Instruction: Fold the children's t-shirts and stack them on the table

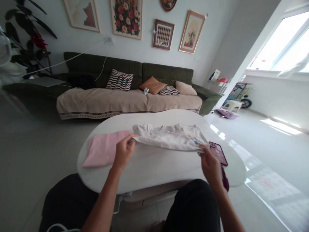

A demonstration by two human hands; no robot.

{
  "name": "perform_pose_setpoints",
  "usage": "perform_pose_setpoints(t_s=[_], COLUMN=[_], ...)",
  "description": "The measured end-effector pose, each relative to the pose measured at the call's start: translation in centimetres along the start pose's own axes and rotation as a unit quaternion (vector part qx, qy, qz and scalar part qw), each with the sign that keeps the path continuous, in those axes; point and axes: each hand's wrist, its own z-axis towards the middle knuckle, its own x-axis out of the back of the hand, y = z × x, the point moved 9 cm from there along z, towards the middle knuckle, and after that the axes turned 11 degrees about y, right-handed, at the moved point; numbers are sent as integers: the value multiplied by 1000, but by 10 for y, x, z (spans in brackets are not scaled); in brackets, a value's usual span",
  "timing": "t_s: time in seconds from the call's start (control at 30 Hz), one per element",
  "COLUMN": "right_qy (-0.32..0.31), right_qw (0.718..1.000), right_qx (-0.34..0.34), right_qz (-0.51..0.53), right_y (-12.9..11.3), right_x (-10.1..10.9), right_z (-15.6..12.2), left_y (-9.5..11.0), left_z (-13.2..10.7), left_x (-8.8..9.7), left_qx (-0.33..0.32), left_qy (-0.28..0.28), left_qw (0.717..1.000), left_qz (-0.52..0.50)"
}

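A white garment (170,137) with a small coloured print lies across a white oval table (154,167), its near edge lifted off the surface. My left hand (123,152) pinches the left end of that edge. My right hand (210,163) grips the right end, near the print. Both hands are closed on the cloth. A folded pink cloth (103,151) lies flat on the table just left of my left hand. A dark red phone (218,153) rests on the table beside my right hand.
A long green sofa (130,87) with a beige cover and several cushions stands behind the table. A tall plant (29,42) is at the far left. Glossy floor stretches right toward a bright window (285,48). My knees in dark trousers are under the table's near edge.
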Motion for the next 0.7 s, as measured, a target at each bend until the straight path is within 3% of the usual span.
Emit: perform_pose_setpoints(t_s=[0.07,0.13,0.2,0.23,0.37,0.5,0.6,0.7], right_qy=[-101,-225,-309,-332,-344,-319,-334,-352], right_qw=[994,973,950,942,929,903,911,931], right_qx=[-41,-40,-36,-41,-122,-210,-184,-93], right_qz=[-30,-21,-6,-1,-54,-197,-158,-17], right_y=[40,61,71,74,90,97,56,-13], right_x=[-26,-49,-61,-64,-79,-109,-150,-180], right_z=[-45,-82,-101,-101,-70,-53,-64,-79], left_y=[-46,-81,-94,-94,-79,-70,-73,-69], left_z=[-40,-78,-102,-107,-99,-107,-120,-126], left_x=[-27,-43,-48,-48,-57,-100,-128,-140], left_qx=[33,50,35,26,10,43,191,329], left_qy=[-143,-287,-382,-403,-362,-374,-385,-362], left_qw=[983,940,902,894,914,922,902,854], left_qz=[107,178,197,196,182,91,-50,-177])
